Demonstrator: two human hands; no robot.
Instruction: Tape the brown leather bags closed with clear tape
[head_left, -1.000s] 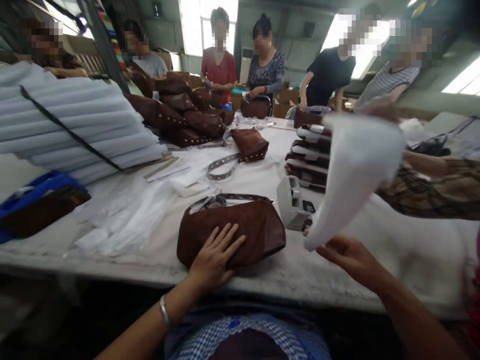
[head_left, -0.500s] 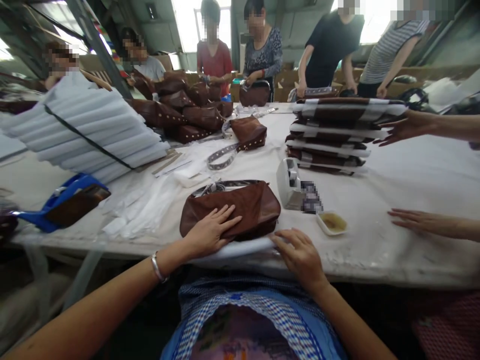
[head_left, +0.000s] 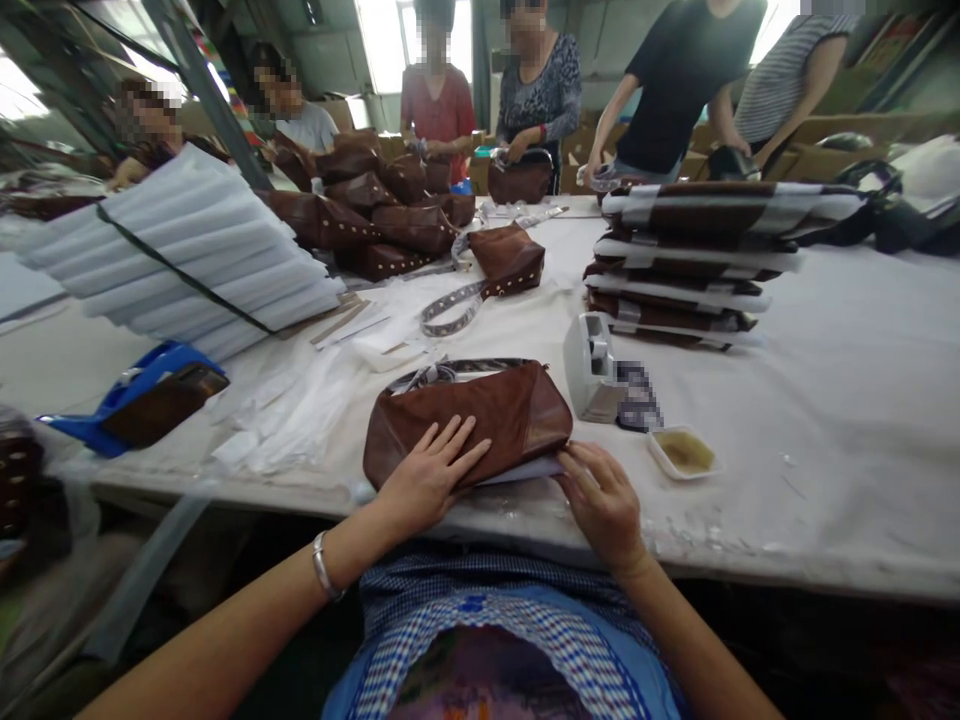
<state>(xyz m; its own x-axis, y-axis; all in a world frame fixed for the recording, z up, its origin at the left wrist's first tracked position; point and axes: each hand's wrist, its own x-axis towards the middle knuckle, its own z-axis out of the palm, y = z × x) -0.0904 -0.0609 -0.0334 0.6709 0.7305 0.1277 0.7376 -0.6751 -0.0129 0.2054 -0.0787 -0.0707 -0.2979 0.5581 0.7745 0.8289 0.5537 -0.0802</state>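
A brown handbag (head_left: 514,410) lies on the table right in front of me, its wrapped strap (head_left: 431,374) along the far side. My left hand (head_left: 429,470) rests flat on the front of the bag with its fingers spread. At the bag's near right corner, my right hand (head_left: 604,497) is closed, pinching the edge of a white wrapping sheet (head_left: 525,470). Part of that sheet shows along the bag's near edge; the rest is hidden beneath the bag. The right fingertips are close against the bag's corner.
Right of the bag stand a grey tape dispenser (head_left: 590,370) and a white dish (head_left: 684,453) of yellowish stuff. Behind them rises a stack of wrapped brown bags (head_left: 690,240). On the left are strapped white sheets (head_left: 187,250) and a blue tool (head_left: 135,395). Co-workers stand across the table.
The white sheet's near edge has gone from a loose roll before the bag to close against its underside. A co-worker's hands at the right have left view. My left hand stays on the bag.
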